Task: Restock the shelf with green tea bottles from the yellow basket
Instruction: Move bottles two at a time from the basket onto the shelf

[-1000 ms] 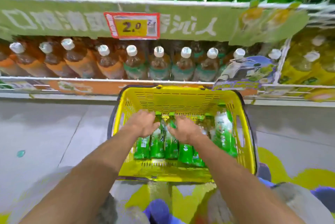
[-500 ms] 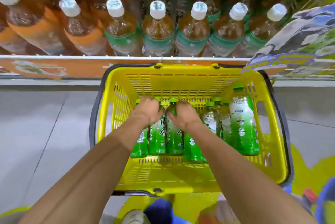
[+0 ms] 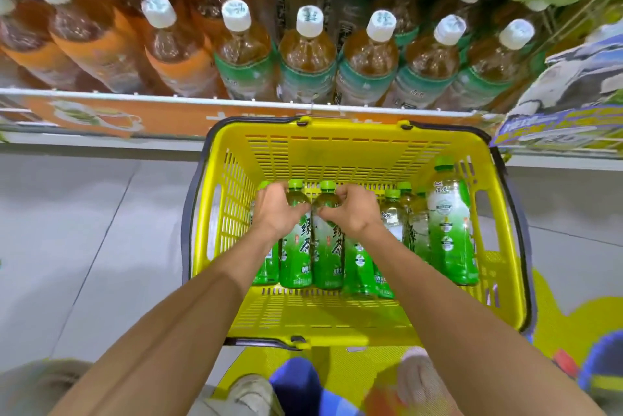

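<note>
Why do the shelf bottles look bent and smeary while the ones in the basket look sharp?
Head view: the wide-angle lens fans the shelf bottles outward and curves the shelf edge; the corners blur, worst at top left and bottom. The centre is crisp: labels on the green tea bottles read clearly under the left hand and right hand in the yellow basket. Lighting is even, with little shadow.

1 yellow basket (image 3: 340,132), about 8 green tea bottles (image 3: 296,247), 2 hands (image 3: 278,210)
</note>
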A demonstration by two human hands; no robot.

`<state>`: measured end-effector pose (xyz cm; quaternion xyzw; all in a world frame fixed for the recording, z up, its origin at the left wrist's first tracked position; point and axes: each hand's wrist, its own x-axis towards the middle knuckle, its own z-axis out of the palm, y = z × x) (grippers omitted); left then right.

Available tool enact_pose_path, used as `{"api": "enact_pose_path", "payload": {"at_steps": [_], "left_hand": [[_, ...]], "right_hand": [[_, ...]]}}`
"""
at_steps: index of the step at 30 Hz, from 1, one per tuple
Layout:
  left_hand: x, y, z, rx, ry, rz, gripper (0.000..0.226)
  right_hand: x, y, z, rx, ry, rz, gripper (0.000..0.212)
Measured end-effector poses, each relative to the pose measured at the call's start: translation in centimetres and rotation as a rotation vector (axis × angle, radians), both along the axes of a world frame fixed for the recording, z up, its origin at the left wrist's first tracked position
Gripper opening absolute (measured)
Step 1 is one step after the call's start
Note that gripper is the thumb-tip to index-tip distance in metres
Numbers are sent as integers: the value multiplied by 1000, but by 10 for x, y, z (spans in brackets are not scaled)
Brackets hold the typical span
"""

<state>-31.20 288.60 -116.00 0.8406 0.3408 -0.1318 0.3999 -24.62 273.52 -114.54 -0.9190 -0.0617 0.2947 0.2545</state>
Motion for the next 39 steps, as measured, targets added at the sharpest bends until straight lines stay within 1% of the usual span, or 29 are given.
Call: {"api": "enact_pose_path", "payload": {"at_steps": [1,2,4,7,9,12,15,18,21,22,25,27,28,31,32,33,36,39], "left_hand": [[-5,0,2,-61,-20,55,67],[-11,-1,7,-112,-39,94,71],[-24,-1,12,-195,-62,145,71],[-40,-1,16,-325,-85,182,70],[-45,-1,18,-334,-89,169,65],[-49,-1,19,-281,-66,136,57],[-51,-5,26,-269,-52,106,63],[-56,-7,33,-301,-79,128,68],[-64,3,45,-417,-120,156,75],[-66,8,50,-449,-129,143,77],[-60,23,75,-504,-157,86,85],[-52,32,101,-515,-189,80,86],[-49,35,115,-511,-206,95,90],[-43,43,155,-489,-260,114,120],[-42,44,166,-494,-271,116,122],[-41,45,178,-505,-295,120,118],[-35,45,221,-529,-391,111,95],[-23,43,267,-506,-466,94,87]], "right_hand": [[-3,-3,3,23,11,-3,65],[-7,-6,5,43,30,2,69],[-16,-15,9,86,69,13,76],[-23,-24,14,144,131,34,77],[-25,-25,17,142,159,84,74],[-29,-25,22,153,168,114,67],[-37,-28,26,214,169,70,69],[-44,-30,34,277,162,15,68],[-49,-28,53,296,109,52,62],[-49,-28,61,298,91,63,66],[-41,-28,87,308,15,72,87],[-32,-25,108,354,-43,73,90],[-28,-24,118,379,-75,74,89],[-19,-17,150,425,-142,73,89],[-16,-16,161,438,-155,74,90],[-13,-15,172,449,-173,76,89],[-3,-15,215,482,-268,96,80],[9,-16,262,515,-366,106,82]]}}
